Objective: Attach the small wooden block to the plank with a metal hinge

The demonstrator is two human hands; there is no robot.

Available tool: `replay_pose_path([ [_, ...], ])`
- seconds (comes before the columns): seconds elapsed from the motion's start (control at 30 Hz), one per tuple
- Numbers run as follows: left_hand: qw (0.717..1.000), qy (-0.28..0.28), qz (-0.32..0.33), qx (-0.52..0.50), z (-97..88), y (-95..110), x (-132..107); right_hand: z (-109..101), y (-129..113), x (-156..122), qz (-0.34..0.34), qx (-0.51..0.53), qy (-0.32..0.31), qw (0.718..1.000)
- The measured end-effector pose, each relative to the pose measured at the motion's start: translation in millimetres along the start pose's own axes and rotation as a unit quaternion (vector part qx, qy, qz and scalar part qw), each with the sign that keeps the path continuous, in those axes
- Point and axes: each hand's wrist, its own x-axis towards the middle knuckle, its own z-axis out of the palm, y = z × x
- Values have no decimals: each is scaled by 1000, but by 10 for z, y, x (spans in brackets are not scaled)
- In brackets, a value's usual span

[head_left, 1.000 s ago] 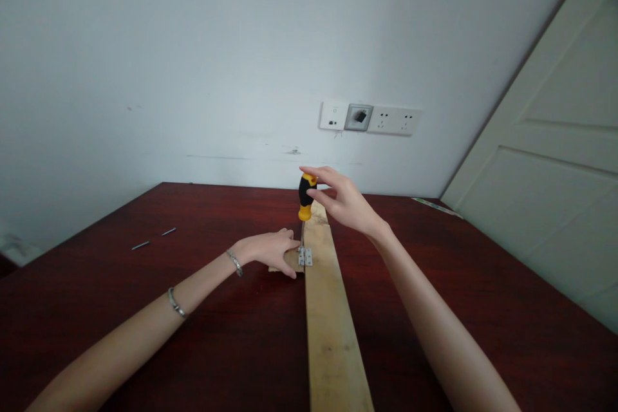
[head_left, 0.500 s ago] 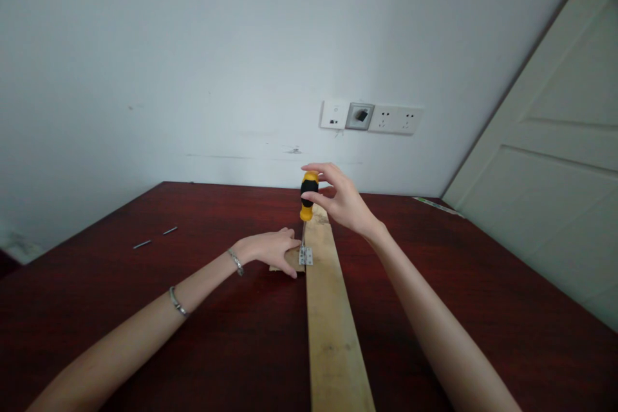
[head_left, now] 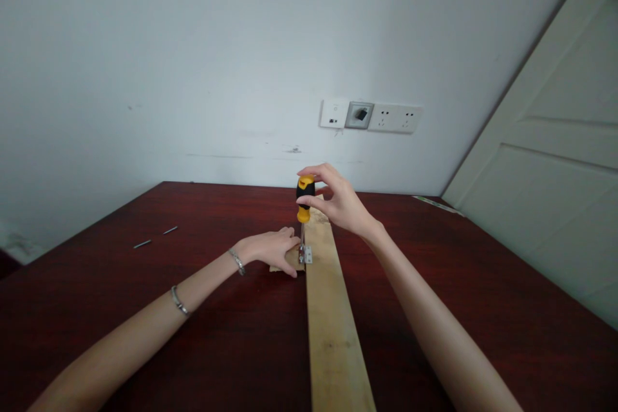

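Note:
My right hand (head_left: 335, 199) is closed around the yellow and black handle of a screwdriver (head_left: 304, 192), thumb on the near side and fingers behind. The screwdriver stands nearly upright, its shaft reaching down to a small metal hinge (head_left: 308, 254). The hinge lies across the joint between a long wooden plank (head_left: 333, 328) and a small wooden board (head_left: 294, 259). My left hand (head_left: 273, 250) grips the small board, thumb at its near edge and fingers across its far side, close to the hinge. The exact contact of the screwdriver tip is too small to make out.
Two thin grey metal pieces (head_left: 142, 244) lie to the left on the dark red tabletop (head_left: 217, 347). A pale flat strip (head_left: 439, 205) rests at the back right edge. Behind stands a white wall with sockets (head_left: 393, 118); a white panelled door (head_left: 555, 161) is on the right.
The screwdriver handle has shifted slightly left and tilted a little, with my right hand following. My left hand stays in the same place on the small board.

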Motion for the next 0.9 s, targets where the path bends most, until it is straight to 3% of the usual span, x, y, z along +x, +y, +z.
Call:
replay_pose_path([
  [0.27, 1000, 6, 26, -4, 26, -38, 23, -17, -50, -2, -12, 11, -38, 999],
  [0.43, 1000, -5, 22, -6, 34, -41, 29, -1, -70, -13, 5, 3, -27, 1000],
  [0.6, 1000, -11, 19, -7, 21, -20, 23, -11, -101, -20, 3, 20, -71, 997],
  [0.77, 1000, -16, 13, -1, 10, -19, 23, -3, -77, -29, 14, 2, -42, 999],
  [0.9, 1000, -19, 13, 3, 12, -29, 23, -37, -93, -31, 21, -2, -58, 998],
])
